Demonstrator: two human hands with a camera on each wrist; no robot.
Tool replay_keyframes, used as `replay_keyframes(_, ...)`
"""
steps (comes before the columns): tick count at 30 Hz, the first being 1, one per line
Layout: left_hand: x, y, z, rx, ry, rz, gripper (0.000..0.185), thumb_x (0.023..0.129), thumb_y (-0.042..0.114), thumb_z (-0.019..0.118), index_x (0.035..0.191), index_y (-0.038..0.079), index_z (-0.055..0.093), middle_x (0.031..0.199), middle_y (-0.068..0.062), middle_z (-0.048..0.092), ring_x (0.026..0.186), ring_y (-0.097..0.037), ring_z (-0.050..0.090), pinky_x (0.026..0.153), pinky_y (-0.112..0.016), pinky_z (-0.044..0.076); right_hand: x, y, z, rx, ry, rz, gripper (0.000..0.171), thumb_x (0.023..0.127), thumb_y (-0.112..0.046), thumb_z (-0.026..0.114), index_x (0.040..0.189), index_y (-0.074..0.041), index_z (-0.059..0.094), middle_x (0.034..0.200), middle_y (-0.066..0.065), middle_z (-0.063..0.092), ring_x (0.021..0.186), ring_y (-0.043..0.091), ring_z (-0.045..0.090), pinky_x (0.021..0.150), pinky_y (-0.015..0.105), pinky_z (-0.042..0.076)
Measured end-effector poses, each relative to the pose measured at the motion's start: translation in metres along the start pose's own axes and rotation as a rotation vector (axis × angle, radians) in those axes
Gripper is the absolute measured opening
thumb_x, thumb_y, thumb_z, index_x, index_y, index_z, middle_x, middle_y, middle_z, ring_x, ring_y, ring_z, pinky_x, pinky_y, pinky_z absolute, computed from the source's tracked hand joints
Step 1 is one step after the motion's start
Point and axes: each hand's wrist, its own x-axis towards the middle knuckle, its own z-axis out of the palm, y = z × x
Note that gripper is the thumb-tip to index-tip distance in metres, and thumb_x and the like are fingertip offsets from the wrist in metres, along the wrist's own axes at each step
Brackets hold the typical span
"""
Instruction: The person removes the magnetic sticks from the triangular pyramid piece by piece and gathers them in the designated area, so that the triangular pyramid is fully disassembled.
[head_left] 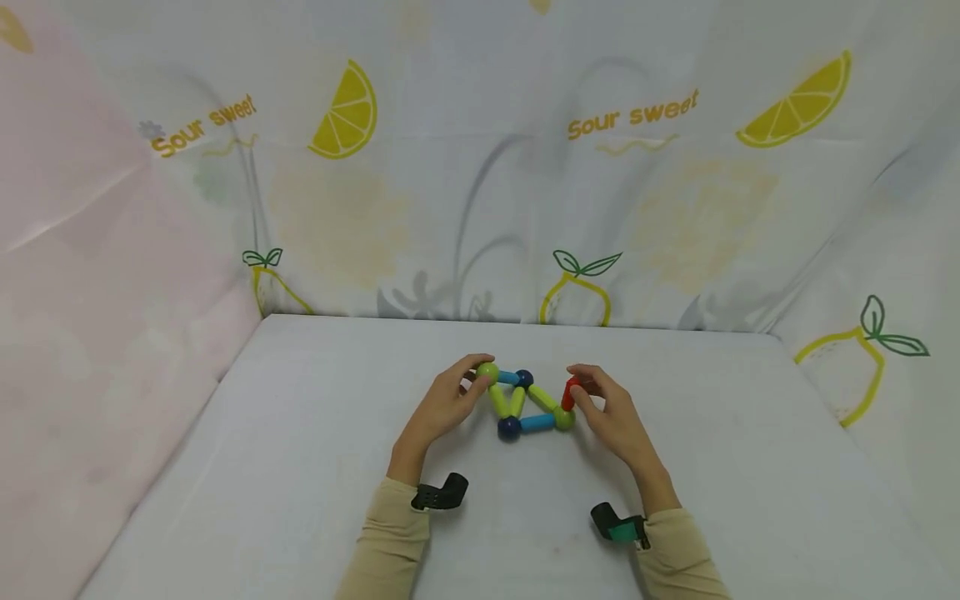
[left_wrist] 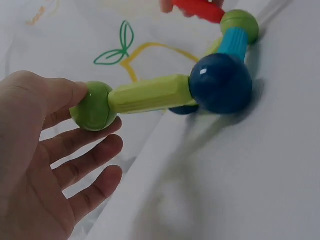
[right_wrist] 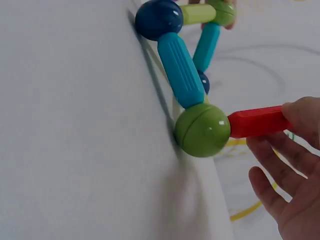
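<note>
**A:** What's laid out here, biggest first?

**B:** A white table (head_left: pixel 300 467) is walled in by a lemon-print sheet (head_left: pixel 450 192). Dead centre, a toy frame (head_left: pixel 525 404) of rods and balls is lying flat, boxed in by both hands. The left hand (head_left: pixel 442 408) is parked at the frame's 9 o'clock, the right hand (head_left: pixel 611 412) at its 3 o'clock.

**A:** And the grips?

**B:** On the left, a green ball (left_wrist: pixel 92 106) at the frame's 10 o'clock corner is pinched between thumb and index; the other fingers are left loosely spread under it. From that ball a green rod (left_wrist: pixel 150 93) is run to a blue ball (left_wrist: pixel 220 82) at 6 o'clock. On the right, a red rod (right_wrist: pixel 257 121) is pinched at its far end between thumb and fingertips, the rest of the hand only half curled.

**A:** Which relation matters most?

**B:** The red rod's long axis. It's pointed from the right hand's fingertips toward a second green ball (right_wrist: pixel 202 130) at the frame's 4 o'clock corner, and its free end is seen touching that ball in the right wrist view. From the ball it's tilted up toward 1 o'clock, off the table. A light-blue rod (right_wrist: pixel 181 70) is run from the same ball back along the bottom edge. The right hand is clearly the nearer one to the red rod; the opposite corner is steadied by the left.
</note>
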Motion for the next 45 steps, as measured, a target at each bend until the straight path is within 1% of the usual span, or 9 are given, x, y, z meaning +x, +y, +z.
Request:
replay_keyframes(5,-0.009,-0.016,-0.008,0.015,-0.047,-0.073,0.037,0.1,0.032,0.047,0.135,0.021,0.05,0.113,-0.003,0.062,0.101,-0.018,0.057,0.088,-0.037,0.047,-0.005,0.011,-0.011,-0.051,0.007,0.039,0.024,0.096,-0.02,0.056,0.117,-0.009,0.06,0.109,0.006,0.067,0.102,0.021,0.063,0.092,0.044,0.048)
replay_keyframes(9,-0.015,-0.021,-0.012,0.012,-0.064,-0.105,0.032,0.1,0.028,0.047,0.13,0.019,0.055,0.114,-0.004,0.061,0.112,-0.022,0.054,0.101,-0.048,0.041,-0.012,0.02,-0.02,-0.071,-0.035,0.101,0.024,0.096,-0.025,0.056,0.115,-0.011,0.06,0.109,0.008,0.067,0.104,0.028,0.062,0.09,0.048,0.048)
replay_keyframes(13,-0.018,-0.025,-0.015,0.021,-0.068,-0.139,0.027,0.098,0.023,0.051,0.124,0.021,0.058,0.121,-0.004,0.061,0.12,-0.025,0.052,0.103,-0.05,0.037,-0.016,0.026,-0.028,-0.095,-0.08,0.16,0.025,0.096,-0.028,0.056,0.113,-0.009,0.06,0.11,0.01,0.065,0.107,0.03,0.059,0.092,0.049,0.047)
replay_keyframes(19,-0.023,-0.029,-0.018,0.114,-0.06,-0.082,0.023,0.091,0.02,0.061,0.114,0.02,0.064,0.121,-0.003,0.061,0.122,-0.028,0.051,0.102,-0.057,0.032,-0.021,0.033,-0.033,-0.136,-0.117,0.145,0.018,0.091,-0.019,0.063,0.105,-0.007,0.064,0.107,0.01,0.062,0.111,0.031,0.053,0.098,0.053,0.038)
replay_keyframes(24,-0.022,-0.032,-0.018,0.103,-0.086,-0.02,0.029,0.089,0.019,0.065,0.117,0.017,0.063,0.119,-0.002,0.064,0.12,-0.027,0.052,0.103,-0.052,0.035,-0.024,0.036,-0.035,-0.195,-0.145,0.132,0.023,0.087,-0.016,0.067,0.108,-0.008,0.063,0.112,0.013,0.059,0.116,0.037,0.049,0.098,0.059,0.032)
replay_keyframes(29,-0.022,-0.037,-0.014,0.077,-0.089,-0.03,0.033,0.088,0.018,0.067,0.12,0.018,0.062,0.123,0.0,0.063,0.122,-0.024,0.05,0.106,-0.05,0.031,-0.017,0.025,-0.034,-0.141,-0.152,0.049,0.049,0.088,-0.012,0.066,0.133,-0.008,0.046,0.125,0.016,0.055,0.122,0.035,0.046,0.1,0.058,0.034)
replay_keyframes(35,-0.021,-0.036,-0.012,0.075,-0.037,-0.013,0.032,0.086,0.021,0.07,0.117,0.018,0.063,0.118,0.001,0.065,0.117,-0.024,0.052,0.105,-0.053,0.028,0.012,-0.014,0.0,-0.164,-0.174,-0.146,0.034,0.091,-0.012,0.061,0.125,-0.007,0.054,0.123,0.009,0.056,0.118,0.025,0.051,0.096,0.048,0.045)
replay_keyframes(40,-0.02,-0.035,-0.01,0.038,-0.047,0.038,0.032,0.083,0.024,0.073,0.113,0.017,0.066,0.114,0.005,0.067,0.115,-0.019,0.056,0.104,-0.047,0.034,0.04,-0.032,0.036,-0.299,-0.355,-0.267,0.034,0.091,-0.012,0.062,0.124,-0.008,0.058,0.127,0.008,0.055,0.12,0.027,0.051,0.101,0.048,0.041)
replay_keyframes(45,-0.021,-0.033,-0.001,0.003,-0.119,0.059,0.031,0.081,0.028,0.075,0.11,0.022,0.066,0.109,0.009,0.067,0.108,-0.013,0.059,0.099,-0.039,0.042,0.048,-0.029,0.05,-0.396,-0.531,-0.279,0.028,0.091,-0.018,0.062,0.118,-0.011,0.063,0.122,0.005,0.061,0.115,0.024,0.055,0.099,0.044,0.043)
